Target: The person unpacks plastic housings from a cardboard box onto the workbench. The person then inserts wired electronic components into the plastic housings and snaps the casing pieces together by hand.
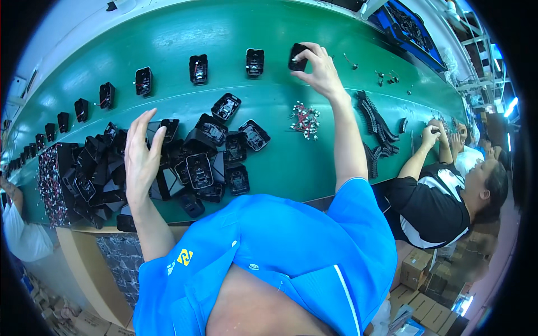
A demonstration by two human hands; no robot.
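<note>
Beyond the red-wired bundle (pixel 305 120) on the green desk (pixel 330 165), the thumb and fingers of your right hand (pixel 316 70) grasp the edge of a black housing (pixel 295 63); whether its base touches the surface is hard to tell. Well left of the bundle, your left hand (pixel 143 151) appears free of any load, its fingers spread beside a heap of similar housings (pixel 200 171). More housings (pixel 198 70) stand in a row beyond and to the bundle's left, while curved black strips (pixel 372 117) lie to its right. Your housing looks like light, stiff plastic, probably smooth enough to slip; it is best taken by its outer side walls, clear of any delicate wiring inside.
</note>
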